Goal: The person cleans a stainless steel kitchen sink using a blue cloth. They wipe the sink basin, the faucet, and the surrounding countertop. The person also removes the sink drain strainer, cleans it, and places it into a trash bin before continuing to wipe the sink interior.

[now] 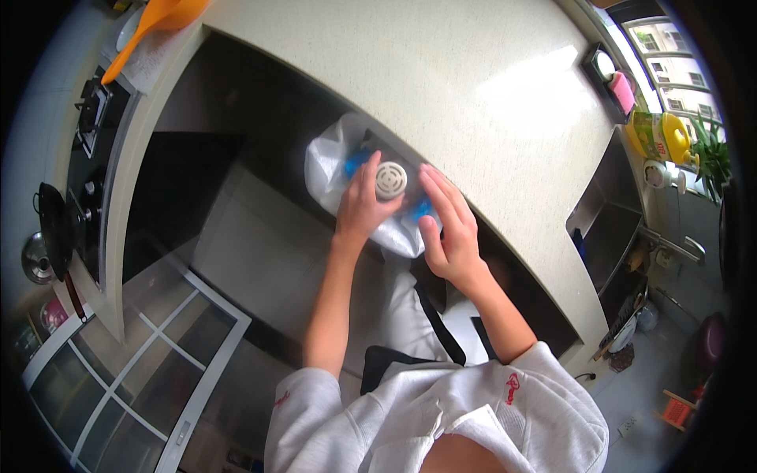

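And here we are at the counter (pixel 505 55), left hand (pixel 365 206) on the pale slotted disc (pixel 390 181), thumb on the near side, fingers along its left: that's a firm-looking hold! The disc sits right between the two hands, slotted face up, above the white bag (pixel 325 163), just off the counter's near edge.

Over to the right hand (pixel 453 238), and it's loose, fingers straight, thumb spread away, gripping nothing, the fingertips close by the counter edge. Blue shows in two places, one patch (pixel 356 164) by the left fingers, another beside the right palm; it's blurry down there, so whether it's part of the bag or something in it, I can't say.

Out wide on the right: the sink (pixel 603 236), its tap (pixel 694 249), a pink sponge (pixel 622 91) and a yellow jug (pixel 658 135). Far left, a dark pan (pixel 55 225) beside the stove (pixel 93 130), an orange spoon (pixel 143 35) above it!
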{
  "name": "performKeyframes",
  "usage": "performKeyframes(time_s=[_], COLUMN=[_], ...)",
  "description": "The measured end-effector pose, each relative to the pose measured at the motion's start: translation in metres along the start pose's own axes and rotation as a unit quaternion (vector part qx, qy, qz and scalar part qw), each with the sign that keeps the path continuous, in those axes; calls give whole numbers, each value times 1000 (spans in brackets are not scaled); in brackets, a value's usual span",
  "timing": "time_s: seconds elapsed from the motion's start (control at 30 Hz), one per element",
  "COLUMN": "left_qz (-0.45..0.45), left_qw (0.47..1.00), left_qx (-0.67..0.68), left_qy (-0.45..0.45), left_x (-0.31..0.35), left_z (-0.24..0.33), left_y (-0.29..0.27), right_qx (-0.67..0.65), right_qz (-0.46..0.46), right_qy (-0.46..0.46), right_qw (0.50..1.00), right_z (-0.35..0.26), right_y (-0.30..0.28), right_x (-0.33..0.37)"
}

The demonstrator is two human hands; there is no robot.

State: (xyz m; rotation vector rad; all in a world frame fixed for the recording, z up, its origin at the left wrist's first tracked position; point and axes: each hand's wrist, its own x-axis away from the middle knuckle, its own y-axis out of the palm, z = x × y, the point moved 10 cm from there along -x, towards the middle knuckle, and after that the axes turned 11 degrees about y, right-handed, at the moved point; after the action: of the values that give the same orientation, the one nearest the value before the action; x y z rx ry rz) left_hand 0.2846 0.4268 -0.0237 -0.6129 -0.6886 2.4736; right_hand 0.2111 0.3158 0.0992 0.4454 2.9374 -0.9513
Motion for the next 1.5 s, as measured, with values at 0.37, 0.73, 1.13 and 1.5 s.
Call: performKeyframes(time_s=[0.37, 0.73, 1.13, 1.5], left_qz=[57, 98, 56, 67], left_qw=[981, 987, 993, 997], left_qx=[-24, -9, 34, -2], left_qy=[184, 128, 96, 47], left_x=[-12, 9, 0, 28], left_z=[67, 57, 45, 30], left_y=[-25, -72, -48, -63], right_qx=[113, 72, 33, 290], right_qz=[-98, -71, -131, -175], right_qy=[112, 103, 86, -159], right_qw=[982, 990, 987, 927], right_z=[34, 27, 19, 32], right_y=[30, 27, 41, 45], right_x=[-26, -30, -23, -33])
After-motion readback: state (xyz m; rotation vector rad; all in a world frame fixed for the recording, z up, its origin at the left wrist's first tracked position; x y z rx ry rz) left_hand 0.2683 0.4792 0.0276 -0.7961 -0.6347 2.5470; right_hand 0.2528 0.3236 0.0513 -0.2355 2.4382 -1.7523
